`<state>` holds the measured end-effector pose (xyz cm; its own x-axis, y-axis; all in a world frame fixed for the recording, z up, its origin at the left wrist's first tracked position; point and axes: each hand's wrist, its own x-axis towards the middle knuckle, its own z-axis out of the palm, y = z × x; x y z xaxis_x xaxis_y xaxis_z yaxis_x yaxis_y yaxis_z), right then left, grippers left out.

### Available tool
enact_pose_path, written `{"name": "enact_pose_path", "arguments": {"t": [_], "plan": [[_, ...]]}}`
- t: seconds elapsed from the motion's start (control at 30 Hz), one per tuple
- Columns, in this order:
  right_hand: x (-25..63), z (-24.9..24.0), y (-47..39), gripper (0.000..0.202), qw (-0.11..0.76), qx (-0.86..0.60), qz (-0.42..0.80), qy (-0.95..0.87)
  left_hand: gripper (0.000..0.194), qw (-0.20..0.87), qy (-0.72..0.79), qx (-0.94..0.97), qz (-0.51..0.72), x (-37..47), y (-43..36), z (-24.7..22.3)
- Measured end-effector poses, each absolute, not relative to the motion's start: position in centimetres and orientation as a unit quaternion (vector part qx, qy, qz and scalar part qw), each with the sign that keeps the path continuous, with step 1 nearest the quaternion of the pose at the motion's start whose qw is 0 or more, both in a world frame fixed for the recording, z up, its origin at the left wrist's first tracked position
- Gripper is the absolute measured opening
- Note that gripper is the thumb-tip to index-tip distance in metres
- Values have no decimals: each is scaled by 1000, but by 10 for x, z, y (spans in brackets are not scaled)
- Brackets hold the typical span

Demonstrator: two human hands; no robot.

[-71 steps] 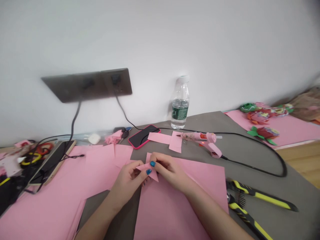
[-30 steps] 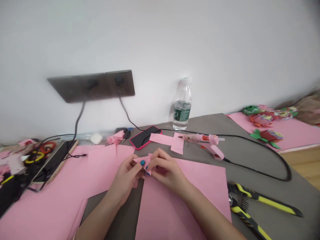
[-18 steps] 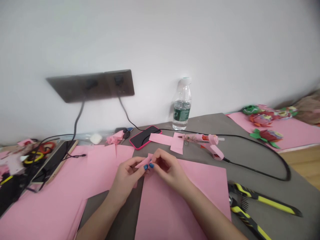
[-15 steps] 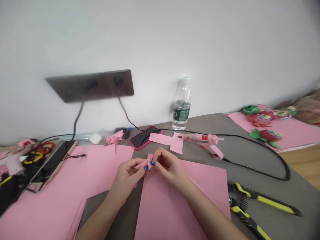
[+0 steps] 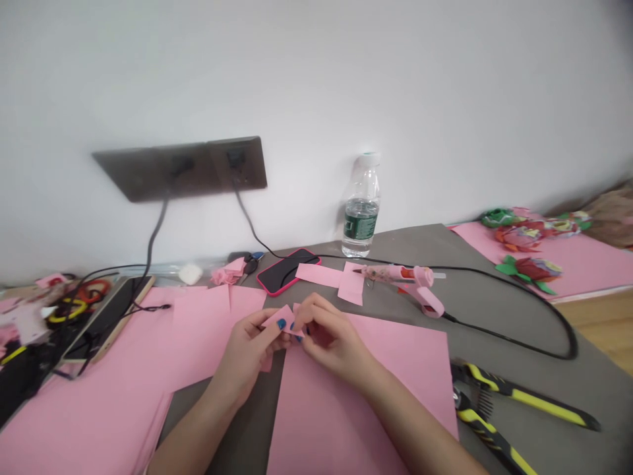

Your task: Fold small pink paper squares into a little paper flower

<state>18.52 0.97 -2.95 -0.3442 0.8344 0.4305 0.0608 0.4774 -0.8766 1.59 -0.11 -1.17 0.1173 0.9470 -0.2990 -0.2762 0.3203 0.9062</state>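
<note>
1. Head view — grip of the left hand (image 5: 242, 356) pinches the small pink paper (image 5: 283, 314) between thumb and fingers; grip of the right hand (image 5: 339, 336) pinches its other end, above the large pink sheet's (image 5: 321, 409) edge.
2. Step, judged: folding or curling; next move calls for a steady left pinch, light right fingertips.
3. Container: bottle (image 5: 361, 224) — capped, upright on the desk (image 5: 494, 290), part-full of clear liquid.

1. The left hand (image 5: 240, 359) is bare, with slim fingers; its thumbnail (image 5: 281, 324) wears deep blue polish.
2. The right hand (image 5: 339, 340) is bare too, with the same blue on the nails that show.
3. The polish seems glossy, though blur leaves its finish uncertain.
4. The left forearm (image 5: 198, 422) and right forearm (image 5: 410, 412) look slim and smooth-outlined, bare well below the wrist.
</note>
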Motion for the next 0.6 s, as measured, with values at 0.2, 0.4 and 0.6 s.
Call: {"name": "enact_pose_path", "arguments": {"t": [0.2, 0.4, 0.6], "plan": [[185, -30, 11, 13, 477, -339, 416, -696, 17, 603, 499, 444, 437, 11, -4, -18], [184, -30, 12, 16, 472, -366, 478, -644, 21, 562, 518, 514, 390, 10, -5, -15], [184, -29, 12, 24, 457, -374, 517, -619, 23, 549, 507, 544, 382, 11, -5, -11]]}}
